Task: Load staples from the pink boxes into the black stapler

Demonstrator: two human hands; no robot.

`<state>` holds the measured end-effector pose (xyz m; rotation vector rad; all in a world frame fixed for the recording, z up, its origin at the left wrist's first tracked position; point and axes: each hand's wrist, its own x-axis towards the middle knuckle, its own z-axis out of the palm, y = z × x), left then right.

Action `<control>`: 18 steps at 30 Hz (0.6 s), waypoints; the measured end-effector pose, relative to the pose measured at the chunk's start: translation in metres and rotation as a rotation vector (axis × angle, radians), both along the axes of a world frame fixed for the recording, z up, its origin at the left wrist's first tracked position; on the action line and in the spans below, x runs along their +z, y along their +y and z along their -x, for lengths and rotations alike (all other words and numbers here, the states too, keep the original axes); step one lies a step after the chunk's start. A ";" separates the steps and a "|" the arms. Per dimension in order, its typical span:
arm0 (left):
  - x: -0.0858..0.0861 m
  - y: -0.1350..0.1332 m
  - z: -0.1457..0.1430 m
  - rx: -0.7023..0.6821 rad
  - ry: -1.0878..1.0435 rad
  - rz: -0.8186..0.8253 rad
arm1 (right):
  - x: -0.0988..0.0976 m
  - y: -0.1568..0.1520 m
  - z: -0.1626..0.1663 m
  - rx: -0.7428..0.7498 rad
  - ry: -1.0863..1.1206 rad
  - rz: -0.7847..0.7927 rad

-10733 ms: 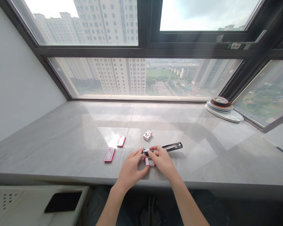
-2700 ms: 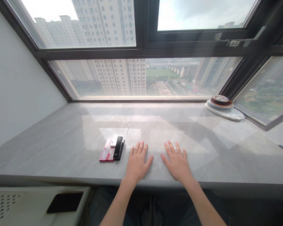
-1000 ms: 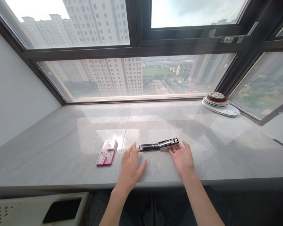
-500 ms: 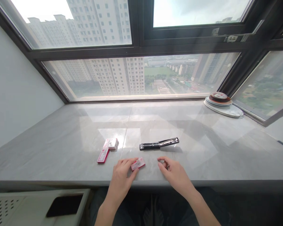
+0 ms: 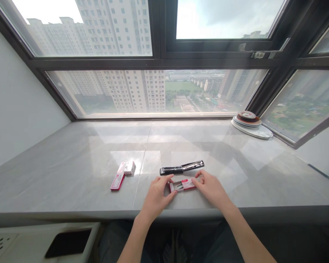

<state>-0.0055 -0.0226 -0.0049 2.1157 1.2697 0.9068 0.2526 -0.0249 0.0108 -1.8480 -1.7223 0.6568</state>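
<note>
A small red-and-white staple box (image 5: 188, 184) lies slid open on the counter between my hands. Its inner tray (image 5: 173, 187) sticks out to the left, with dark grey strips of staples showing in it. My left hand (image 5: 157, 193) grips the tray's left end between thumb and fingers. At the other end, my right hand (image 5: 211, 188) pinches the box's outer sleeve. Just beyond the box rests a black stapler (image 5: 171, 170), its top arm swung open to the right and its metal channel exposed.
To the left lie a red-edged flat box (image 5: 117, 182) and white-and-pink boxes (image 5: 128, 168) touching it. Stacked plates (image 5: 248, 122) stand in the far right corner by the window. The grey counter's (image 5: 76, 190) front edge runs close to me, with a pale cabinet (image 5: 24, 237) below left.
My left hand has carried the staple box right, beneath the stapler. My right hand now holds its right end, and the tray has come partly out. The view has turned slightly.
</note>
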 end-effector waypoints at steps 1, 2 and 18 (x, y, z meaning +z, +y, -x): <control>0.000 0.000 0.000 0.002 0.000 0.000 | 0.007 0.000 0.007 0.045 -0.046 -0.044; 0.000 0.000 -0.001 0.002 0.002 -0.001 | 0.015 0.002 0.015 0.120 -0.086 -0.077; -0.002 0.000 0.003 -0.005 -0.020 -0.019 | 0.023 0.029 0.036 0.571 -0.380 -0.092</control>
